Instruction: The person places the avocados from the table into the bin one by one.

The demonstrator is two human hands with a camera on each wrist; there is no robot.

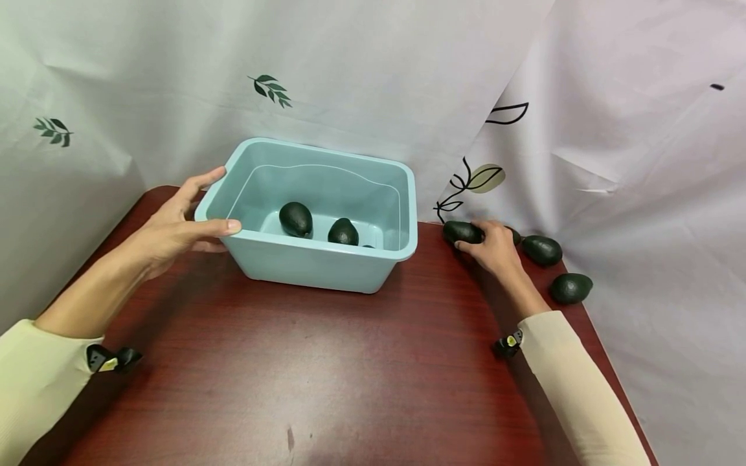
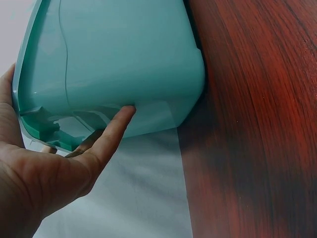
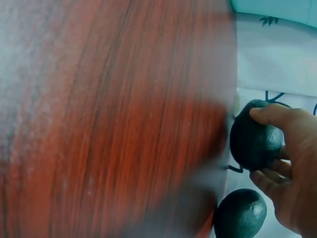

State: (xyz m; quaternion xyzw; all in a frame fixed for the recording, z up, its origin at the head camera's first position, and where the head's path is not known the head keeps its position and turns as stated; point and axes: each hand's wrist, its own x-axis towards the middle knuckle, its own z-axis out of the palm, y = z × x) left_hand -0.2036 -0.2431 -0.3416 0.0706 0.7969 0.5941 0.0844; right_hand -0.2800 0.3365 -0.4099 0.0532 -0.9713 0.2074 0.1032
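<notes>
My left hand (image 1: 175, 226) grips the left end of a light blue plastic bin (image 1: 315, 266), thumb over its rim. In the left wrist view, one finger (image 2: 116, 129) presses the bin's outer end wall. Inside lie a dark green avocado (image 1: 296, 219) and another avocado (image 1: 343, 232); a sliver of something dark shows beside them, mostly hidden by the front wall. To the bin's right, at the table's back edge, my right hand (image 1: 494, 248) holds an avocado (image 1: 460, 232) between thumb and fingers, clearly seen in the right wrist view (image 3: 252, 141).
Right of my right hand, an avocado (image 1: 542, 250) and another avocado (image 1: 571, 288) lie along the table's right edge. One more avocado (image 1: 515, 235) is partly hidden behind the hand. The reddish-brown wooden table (image 1: 326, 362) meets white leaf-printed cloth (image 1: 361, 77) at the back and sides.
</notes>
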